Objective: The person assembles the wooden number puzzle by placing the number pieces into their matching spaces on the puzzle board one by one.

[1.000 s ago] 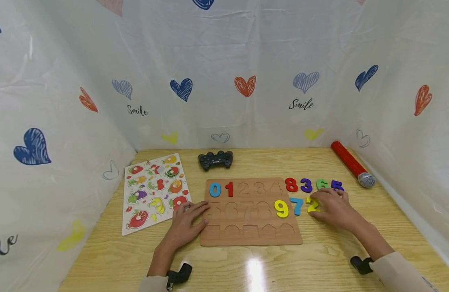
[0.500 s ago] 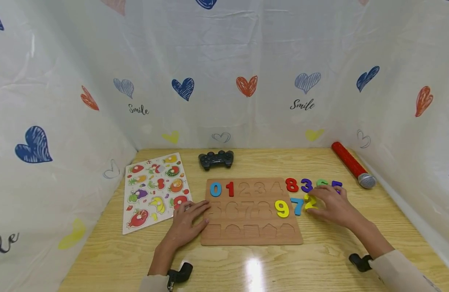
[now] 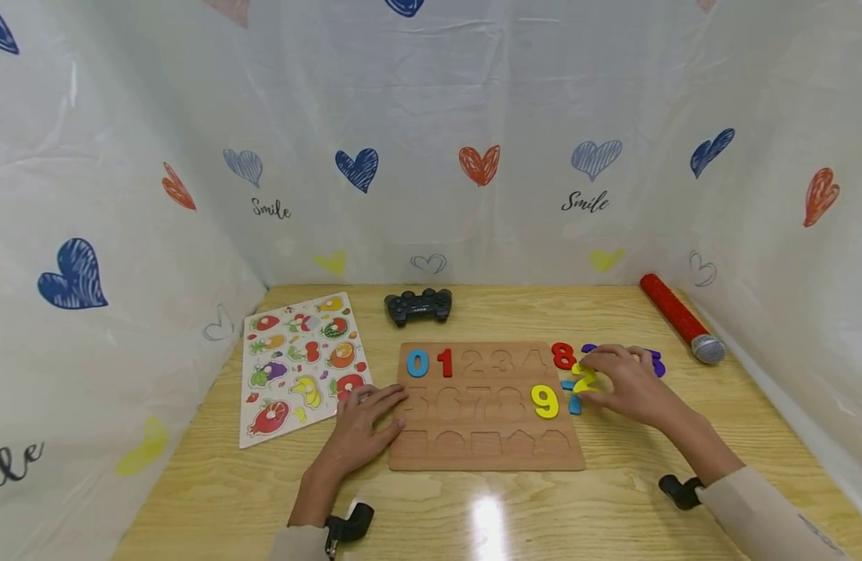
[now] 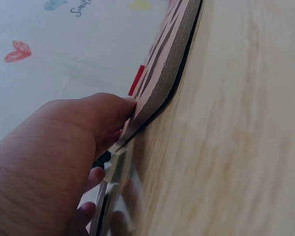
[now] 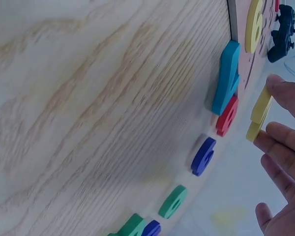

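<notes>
My right hand point(image 3: 630, 387) pinches a yellow number 2 point(image 3: 585, 380) between thumb and fingers, raised off the table in the right wrist view. It overlaps the blue number 7 point(image 3: 575, 405) in the head view. My left hand point(image 3: 364, 425) rests with extended fingers on the left edge of the wooden number board point(image 3: 487, 461). In the board's top row sit a blue 0 point(image 3: 418, 363) and a red 1 point(image 3: 445, 363). A yellow 9 point(image 3: 545, 402) lies over its right side. My right hand partly hides the number pieces behind it.
A red 8 point(image 3: 563, 356), a purple 3 point(image 5: 203, 156), a green 6 point(image 5: 173, 201) and a purple 5 point(image 3: 658, 363) lie right of the board. A fruit puzzle board point(image 3: 298, 417) lies left, a game controller point(image 3: 418, 306) behind, a red microphone point(image 3: 676, 315) at back right.
My right hand has lifted the yellow 2 and moved it left, over the blue 7. The left hand stays at the board's edge.
</notes>
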Available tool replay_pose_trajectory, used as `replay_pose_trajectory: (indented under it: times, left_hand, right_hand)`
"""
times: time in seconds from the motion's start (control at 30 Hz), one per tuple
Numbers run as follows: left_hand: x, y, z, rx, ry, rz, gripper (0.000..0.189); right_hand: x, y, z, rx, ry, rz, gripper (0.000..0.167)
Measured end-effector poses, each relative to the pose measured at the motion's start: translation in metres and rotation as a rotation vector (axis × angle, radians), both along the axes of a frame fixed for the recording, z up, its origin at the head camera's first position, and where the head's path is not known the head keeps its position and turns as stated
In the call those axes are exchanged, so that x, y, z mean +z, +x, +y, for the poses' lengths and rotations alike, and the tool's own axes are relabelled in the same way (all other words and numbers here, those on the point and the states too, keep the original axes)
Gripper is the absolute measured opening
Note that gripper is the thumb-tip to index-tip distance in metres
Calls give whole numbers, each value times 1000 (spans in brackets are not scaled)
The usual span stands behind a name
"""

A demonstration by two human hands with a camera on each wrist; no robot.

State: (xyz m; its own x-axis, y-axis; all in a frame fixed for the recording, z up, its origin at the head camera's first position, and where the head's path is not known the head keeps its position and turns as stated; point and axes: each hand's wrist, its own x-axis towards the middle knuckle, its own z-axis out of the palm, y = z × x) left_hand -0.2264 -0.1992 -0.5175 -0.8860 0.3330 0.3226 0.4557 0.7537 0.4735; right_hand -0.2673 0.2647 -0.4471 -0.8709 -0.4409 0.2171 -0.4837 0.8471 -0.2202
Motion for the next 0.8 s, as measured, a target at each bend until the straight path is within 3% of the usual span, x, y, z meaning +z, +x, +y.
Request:
replay_pose_trajectory:
  times: [0.37, 0.8]
  left_hand:
    - [2, -2, 1, 6, -37, -62, 48]
    - [2, -1, 4, 8, -37, 4, 45]
  right_hand:
    - [0, -3, -13, 38, -15, 4, 50]
    - [0, -4, -19, 44, -18, 0, 50]
